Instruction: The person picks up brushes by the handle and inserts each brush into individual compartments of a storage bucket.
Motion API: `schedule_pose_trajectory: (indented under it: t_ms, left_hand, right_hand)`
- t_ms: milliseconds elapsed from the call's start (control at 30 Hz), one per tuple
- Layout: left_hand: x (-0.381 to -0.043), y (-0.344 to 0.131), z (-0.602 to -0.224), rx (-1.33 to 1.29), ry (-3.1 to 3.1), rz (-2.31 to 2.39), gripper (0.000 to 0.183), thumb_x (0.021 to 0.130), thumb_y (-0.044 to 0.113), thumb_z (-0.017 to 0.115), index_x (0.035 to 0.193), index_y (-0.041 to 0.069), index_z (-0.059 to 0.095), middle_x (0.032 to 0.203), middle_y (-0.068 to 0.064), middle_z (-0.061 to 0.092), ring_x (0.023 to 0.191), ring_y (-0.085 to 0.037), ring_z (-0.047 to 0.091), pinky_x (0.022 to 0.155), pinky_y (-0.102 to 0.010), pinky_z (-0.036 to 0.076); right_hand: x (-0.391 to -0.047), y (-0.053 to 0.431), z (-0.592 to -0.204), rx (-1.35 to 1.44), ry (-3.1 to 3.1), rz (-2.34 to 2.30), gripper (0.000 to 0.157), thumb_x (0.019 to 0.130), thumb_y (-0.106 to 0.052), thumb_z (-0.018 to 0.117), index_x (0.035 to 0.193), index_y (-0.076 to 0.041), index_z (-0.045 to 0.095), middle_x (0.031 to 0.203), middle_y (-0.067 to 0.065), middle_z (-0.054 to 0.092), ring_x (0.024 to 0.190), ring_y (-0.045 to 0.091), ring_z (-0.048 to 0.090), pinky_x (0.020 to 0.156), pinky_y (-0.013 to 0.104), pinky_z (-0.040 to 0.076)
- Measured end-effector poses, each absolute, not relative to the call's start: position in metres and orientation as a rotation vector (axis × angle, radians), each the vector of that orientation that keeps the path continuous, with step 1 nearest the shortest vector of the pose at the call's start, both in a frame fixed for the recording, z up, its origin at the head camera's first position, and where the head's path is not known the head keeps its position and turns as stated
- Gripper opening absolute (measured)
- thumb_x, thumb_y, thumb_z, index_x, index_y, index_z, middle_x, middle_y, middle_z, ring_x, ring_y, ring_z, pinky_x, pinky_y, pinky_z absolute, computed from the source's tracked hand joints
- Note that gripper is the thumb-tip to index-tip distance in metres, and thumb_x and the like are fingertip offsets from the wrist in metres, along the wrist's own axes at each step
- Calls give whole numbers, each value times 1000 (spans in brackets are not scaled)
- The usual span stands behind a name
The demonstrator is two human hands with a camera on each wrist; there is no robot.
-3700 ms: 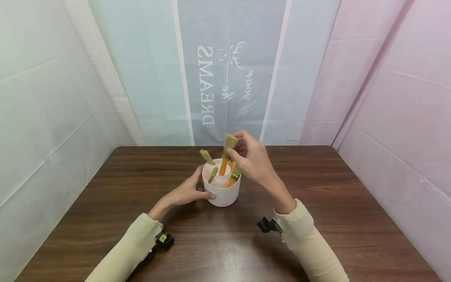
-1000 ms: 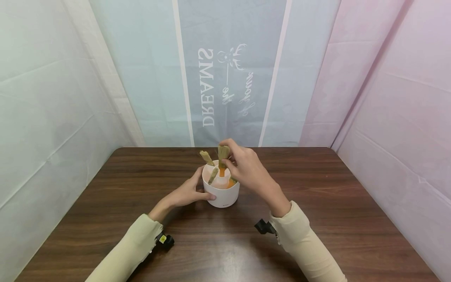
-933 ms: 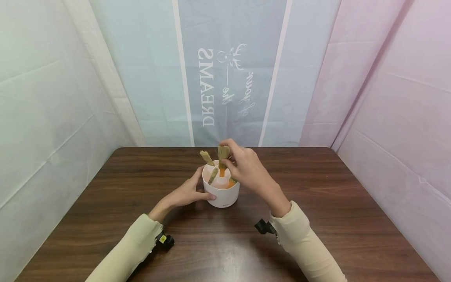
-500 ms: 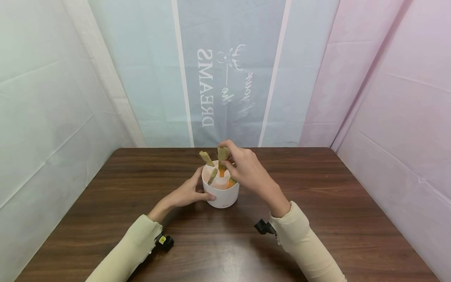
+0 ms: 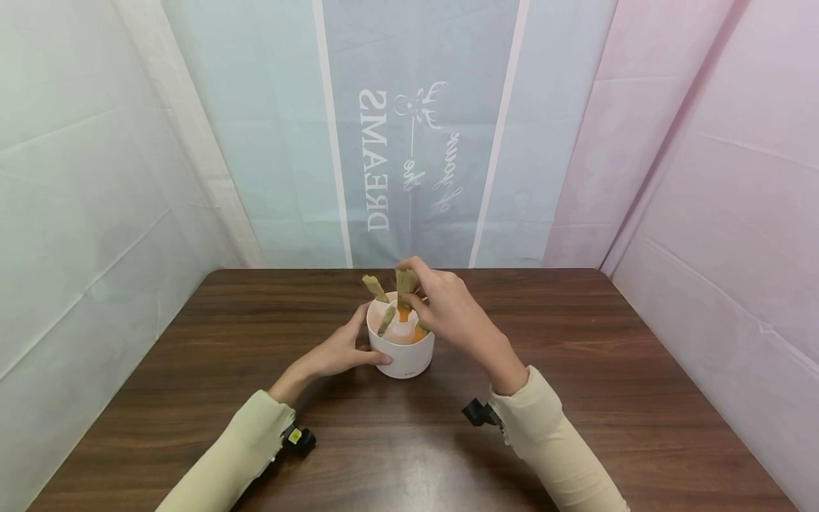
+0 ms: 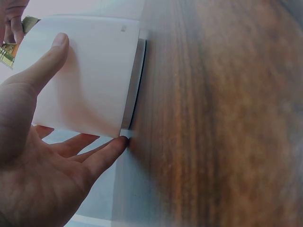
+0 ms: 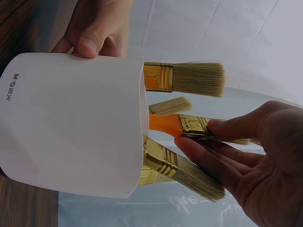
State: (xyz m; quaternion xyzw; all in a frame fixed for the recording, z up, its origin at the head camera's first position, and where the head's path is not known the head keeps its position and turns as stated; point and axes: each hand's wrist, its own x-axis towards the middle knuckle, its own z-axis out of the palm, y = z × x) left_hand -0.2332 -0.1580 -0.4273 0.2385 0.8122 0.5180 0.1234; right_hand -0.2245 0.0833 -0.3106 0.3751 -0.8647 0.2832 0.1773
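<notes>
A white pen holder [image 5: 404,360] stands upright on the table, with a raised round compartment in its middle. My left hand [image 5: 342,348] grips its left side, thumb on the front wall and fingers round the back. Above the rim my right hand [image 5: 453,304] pinches a paintbrush [image 7: 166,124] at its brass-coloured ferrule. This brush has its bristles up, and its orange handle runs down into the middle compartment; the lower end is hidden. Several other paintbrushes stand bristles up around it, among them a flat brush [image 7: 198,78] and a leaning brush [image 7: 196,178].
The dark wooden table [image 5: 397,455] reaches to a pale blue cloth backdrop [image 5: 294,142] with mirrored lettering. White cloth walls [image 5: 83,213] rise at both sides. A black wrist camera [image 5: 301,439] sits at each sleeve.
Since the oldest frame, my right hand has come down and slightly left, and the paintbrush sits lower and more upright in the pen holder. Over the last second almost nothing moves.
</notes>
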Motion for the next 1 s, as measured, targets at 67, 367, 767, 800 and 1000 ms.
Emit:
schedule_pose_trajectory:
  t_ms: [67,367,767,800,1000]
  left_hand:
    - [-233,-158,-427,695,2370,1511,111,88,26,84,165,27,5,166,-9,31,147,-30,43,113,-50,48]
    - [-233,-158,-427,694,2360,1528,110,88,25,84,165,29,5,165,-9,31,147,-30,44,113,-50,48]
    - [-232,-157,-426,687,2371,1517,110,88,26,85,165,31,6,164,-8,33,146,-30,45,112,-50,49]
    - [-232,-157,-426,687,2370,1517,110,88,26,85,165,32,6,164,-8,33,146,-30,45,112,-50,49]
    - [-231,-157,-426,683,2373,1512,110,88,26,85,165,32,6,164,-8,34,145,-30,46,112,-50,49]
  right_hand:
    - [-224,83,-311,1060,-2453,794,41,94,-2,74,130,-9,58,89,2,76,79,12,73,63,25,55]
    - [-224,83,-311,1071,-2454,777,43,93,1,73,131,-9,58,89,2,76,80,13,73,65,26,56]
    - [-225,83,-312,1087,-2465,712,42,93,-1,73,130,-10,56,78,1,70,66,9,62,60,24,49]
    - [-225,83,-312,1089,-2466,710,42,93,-1,73,130,-10,56,77,1,69,64,9,60,59,24,48]
    - [-224,83,-312,1091,-2482,698,40,94,-2,72,130,-10,56,74,-1,67,60,8,53,57,24,44]
